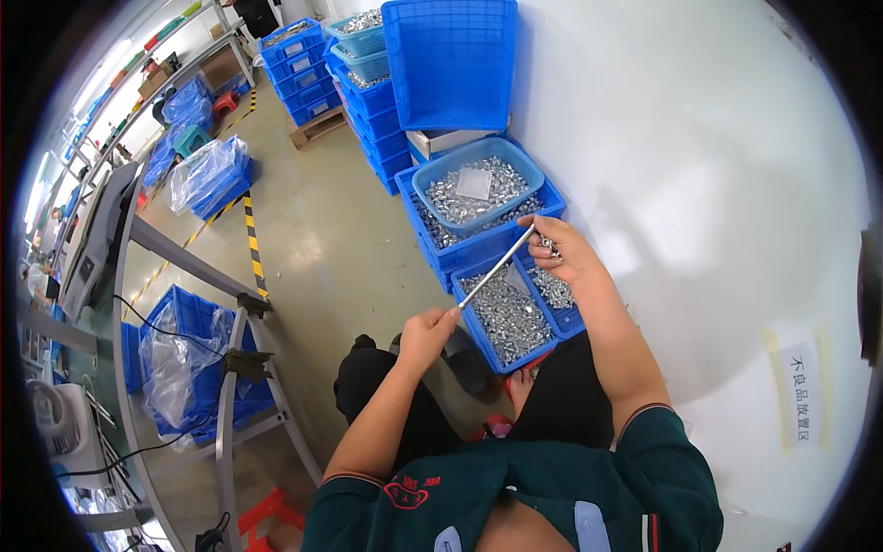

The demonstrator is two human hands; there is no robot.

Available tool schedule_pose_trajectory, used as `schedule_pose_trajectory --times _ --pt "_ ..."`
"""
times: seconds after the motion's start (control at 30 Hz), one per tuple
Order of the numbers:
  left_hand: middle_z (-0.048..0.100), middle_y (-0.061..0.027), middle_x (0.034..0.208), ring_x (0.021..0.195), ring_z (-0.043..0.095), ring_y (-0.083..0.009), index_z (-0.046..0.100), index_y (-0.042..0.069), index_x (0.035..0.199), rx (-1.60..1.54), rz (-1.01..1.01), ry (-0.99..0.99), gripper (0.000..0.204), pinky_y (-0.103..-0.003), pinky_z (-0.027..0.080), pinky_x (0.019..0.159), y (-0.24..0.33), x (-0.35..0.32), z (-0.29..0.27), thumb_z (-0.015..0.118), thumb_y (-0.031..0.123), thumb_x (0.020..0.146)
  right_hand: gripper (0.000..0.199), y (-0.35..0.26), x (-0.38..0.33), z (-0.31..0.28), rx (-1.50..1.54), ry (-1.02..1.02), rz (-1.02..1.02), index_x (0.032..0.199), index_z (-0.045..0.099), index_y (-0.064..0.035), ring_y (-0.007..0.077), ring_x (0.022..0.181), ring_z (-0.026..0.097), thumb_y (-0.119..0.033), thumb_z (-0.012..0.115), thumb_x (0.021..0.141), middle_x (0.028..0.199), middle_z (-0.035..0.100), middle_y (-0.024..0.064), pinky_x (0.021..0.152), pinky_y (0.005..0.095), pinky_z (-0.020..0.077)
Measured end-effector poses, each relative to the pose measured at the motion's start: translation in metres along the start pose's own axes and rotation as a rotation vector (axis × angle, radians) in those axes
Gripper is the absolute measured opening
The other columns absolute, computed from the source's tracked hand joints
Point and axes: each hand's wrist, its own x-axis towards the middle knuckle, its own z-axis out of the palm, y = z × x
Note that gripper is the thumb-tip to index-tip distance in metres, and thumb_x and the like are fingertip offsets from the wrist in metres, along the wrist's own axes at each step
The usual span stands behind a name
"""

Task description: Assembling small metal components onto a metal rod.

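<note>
A thin silvery metal rod (498, 267) slants between my two hands. My left hand (429, 337) is closed on its lower end, thumb along it. At the upper end, my right hand (561, 248) pinches the rod between thumb and finger, and several small shiny metal parts (548, 246) sit in its curled fingers. Beneath the rod stands a blue bin (470, 328) holding a heap of small silvery metal parts (504, 317). More such parts (555, 289) fill a second blue bin beside it, partly hidden by my right forearm.
Behind the bins, a light-blue basin (531, 166) of metal parts with a pale card (474, 183) rests on a blue crate (418, 221). A tall empty blue crate (451, 64) stands upright behind. A white wall (717, 184) bounds the right; a grey metal frame (225, 405) stands left.
</note>
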Motion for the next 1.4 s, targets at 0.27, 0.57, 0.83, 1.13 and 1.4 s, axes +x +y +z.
schedule_pose_trajectory --times 0.27,0.57,0.83,1.13,1.4 --pt "0.043 0.0025 0.052 0.051 0.039 -0.0064 0.054 0.002 0.062 -0.010 0.007 -0.011 0.040 -0.025 0.032 0.047 0.001 -0.002 0.004 0.057 0.033 0.086 0.020 0.001 -0.004 0.012 -0.349 0.230 -0.113 0.089 0.058 -0.0015 0.0049 0.048 0.040 -0.021 0.062 0.084 0.065 0.046 -0.0003 0.037 0.0161 0.0233" --pt "0.043 0.0032 0.051 0.049 0.037 -0.0065 0.052 0.005 0.061 -0.180 -0.058 -0.144 0.042 -0.025 0.029 0.046 0.007 0.005 0.001 0.054 0.037 0.088 0.019 -0.007 -0.007 0.009 -0.159 0.065 -0.085 0.093 0.059 -0.0009 0.0048 0.048 0.041 -0.019 0.059 0.086 0.064 0.046 -0.0003 0.037 0.0158 0.0252" --pt "0.044 0.0028 0.050 0.042 0.035 -0.0053 0.052 0.007 0.061 -0.278 -0.053 -0.196 0.039 -0.022 0.026 0.041 0.010 0.003 0.007 0.053 0.035 0.089 0.020 -0.003 -0.006 0.008 -0.225 0.161 -0.165 0.092 0.060 -0.0003 0.0050 0.047 0.041 -0.017 0.063 0.083 0.064 0.048 0.0001 0.036 0.0160 0.0246" --pt "0.045 0.0026 0.050 0.045 0.040 -0.0062 0.055 0.005 0.060 -0.134 0.022 -0.012 0.040 -0.024 0.031 0.043 -0.002 0.008 0.015 0.056 0.035 0.087 0.018 0.016 -0.006 0.027 -0.343 0.153 0.014 0.083 0.059 -0.0029 0.0051 0.045 0.042 -0.018 0.068 0.079 0.063 0.051 0.0015 0.036 0.0169 0.0238" --pt "0.044 0.0014 0.054 0.050 0.039 -0.0072 0.051 0.005 0.062 -0.306 -0.034 -0.079 0.041 -0.023 0.029 0.047 -0.003 0.019 0.015 0.052 0.035 0.089 0.023 0.059 -0.006 0.050 -0.448 -0.125 0.343 0.096 0.061 -0.0009 0.0047 0.047 0.040 -0.020 0.063 0.083 0.066 0.048 0.0009 0.037 0.0171 0.0211"
